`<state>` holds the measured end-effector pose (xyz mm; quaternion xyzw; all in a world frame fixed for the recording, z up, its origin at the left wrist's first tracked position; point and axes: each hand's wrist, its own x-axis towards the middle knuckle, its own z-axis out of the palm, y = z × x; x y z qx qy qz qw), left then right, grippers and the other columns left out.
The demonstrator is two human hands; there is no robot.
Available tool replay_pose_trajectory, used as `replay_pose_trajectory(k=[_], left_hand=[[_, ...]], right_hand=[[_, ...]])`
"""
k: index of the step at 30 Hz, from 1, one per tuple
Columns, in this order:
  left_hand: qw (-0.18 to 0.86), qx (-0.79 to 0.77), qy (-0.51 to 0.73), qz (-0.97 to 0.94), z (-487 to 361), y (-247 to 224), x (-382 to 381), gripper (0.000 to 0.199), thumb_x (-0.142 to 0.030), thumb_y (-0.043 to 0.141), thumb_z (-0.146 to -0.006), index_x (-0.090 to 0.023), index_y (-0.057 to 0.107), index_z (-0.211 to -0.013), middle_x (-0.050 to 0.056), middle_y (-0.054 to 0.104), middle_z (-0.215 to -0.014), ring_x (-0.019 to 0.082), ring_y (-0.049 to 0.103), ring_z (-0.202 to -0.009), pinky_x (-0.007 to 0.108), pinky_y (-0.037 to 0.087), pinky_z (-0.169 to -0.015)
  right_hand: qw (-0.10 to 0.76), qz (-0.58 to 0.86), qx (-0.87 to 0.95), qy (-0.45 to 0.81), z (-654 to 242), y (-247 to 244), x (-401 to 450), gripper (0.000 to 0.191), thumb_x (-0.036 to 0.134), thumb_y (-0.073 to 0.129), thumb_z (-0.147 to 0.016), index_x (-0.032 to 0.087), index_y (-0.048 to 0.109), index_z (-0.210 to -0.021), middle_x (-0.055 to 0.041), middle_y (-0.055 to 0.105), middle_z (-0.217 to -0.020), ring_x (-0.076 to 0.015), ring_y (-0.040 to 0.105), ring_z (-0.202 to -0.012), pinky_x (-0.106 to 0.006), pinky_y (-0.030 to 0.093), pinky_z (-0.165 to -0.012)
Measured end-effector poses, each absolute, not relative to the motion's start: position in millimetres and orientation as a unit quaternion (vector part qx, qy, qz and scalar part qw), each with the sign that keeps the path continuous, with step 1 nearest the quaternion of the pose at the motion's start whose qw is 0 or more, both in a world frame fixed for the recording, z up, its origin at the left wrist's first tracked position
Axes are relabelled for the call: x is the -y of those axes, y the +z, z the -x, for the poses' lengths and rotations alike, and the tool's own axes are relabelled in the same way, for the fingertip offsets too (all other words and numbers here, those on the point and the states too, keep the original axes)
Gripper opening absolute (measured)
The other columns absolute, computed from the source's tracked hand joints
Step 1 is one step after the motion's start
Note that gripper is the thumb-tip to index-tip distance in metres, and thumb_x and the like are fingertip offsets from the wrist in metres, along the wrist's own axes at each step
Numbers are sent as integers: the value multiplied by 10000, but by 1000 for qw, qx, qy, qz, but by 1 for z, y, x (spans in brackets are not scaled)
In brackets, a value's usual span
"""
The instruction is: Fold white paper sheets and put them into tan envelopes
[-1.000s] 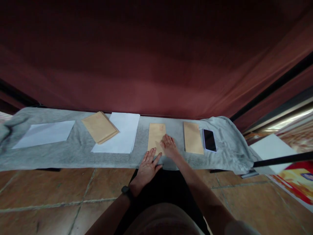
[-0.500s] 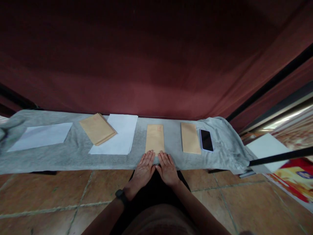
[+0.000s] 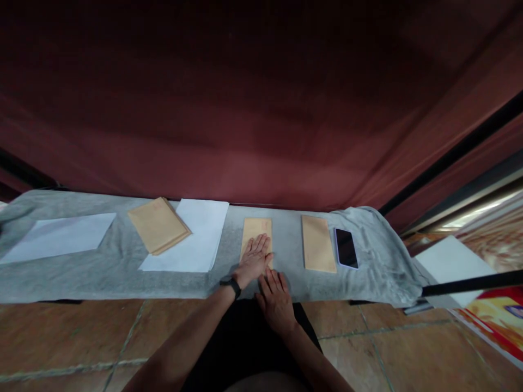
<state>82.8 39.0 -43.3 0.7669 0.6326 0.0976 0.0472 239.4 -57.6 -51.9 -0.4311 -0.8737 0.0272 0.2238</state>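
Observation:
A brown envelope (image 3: 256, 225) lies flat on the grey cloth, straight ahead of me. My left hand (image 3: 254, 258), with a dark watch on its wrist, rests palm down on the envelope's lower half, fingers spread and nothing gripped. Just below and to the right, my right hand (image 3: 277, 296) is flat at the cloth's front edge, its fingers apart and their tips by the envelope's lower end. Part of the envelope is hidden under the left hand.
Left of the hands, a stack of brown envelopes (image 3: 158, 224) overlaps white sheets (image 3: 200, 239). Another white sheet (image 3: 61, 235) lies farther left. To the right are a brown envelope (image 3: 318, 245) and a phone (image 3: 346, 248). A red curtain (image 3: 245, 136) hangs behind the cloth (image 3: 286, 239).
My left hand has moved up onto the envelope, covering its lower half. My right hand remains near the front edge. The whole view has shifted slightly.

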Motion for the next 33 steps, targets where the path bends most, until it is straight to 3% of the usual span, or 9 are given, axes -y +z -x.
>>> replay_pose_trajectory(k=[7,14,25,33], left_hand=[[41,-654,104,-748,-83,-37,-86,633,-479,317,-1038,-149,348,-1577,126,333,-1650,291,220,-1558,565,118,-1262],[54,-660,96,-744,-83,-36,-94,626,-475,320,-1039,-153,353,-1575,107,315,-1660,295,222,-1556,555,153,-1259],[52,-618,150,-770,-48,-52,8,547,-410,298,-1056,-211,402,-1555,87,424,-1608,233,328,-1521,471,291,-1238],[-5,-731,228,-644,-56,-58,60,515,-322,376,-1017,-95,507,-1461,206,518,-1516,322,480,-1414,501,425,-1142]], right_hand=[[226,437,871,18,-240,-51,59,577,438,531,-1024,239,417,-1554,-101,420,-1606,-277,450,-1441,-471,328,-1205],[235,436,869,13,-238,-53,59,614,445,535,-1022,237,371,-1577,-99,435,-1596,-263,467,-1431,-458,324,-1212],[234,438,868,16,-237,-57,59,566,389,544,-1011,190,449,-1532,-124,477,-1566,-272,458,-1433,-478,326,-1221],[246,432,868,26,-236,-58,59,560,402,510,-1026,169,447,-1531,-131,454,-1581,-272,431,-1456,-476,318,-1216]])
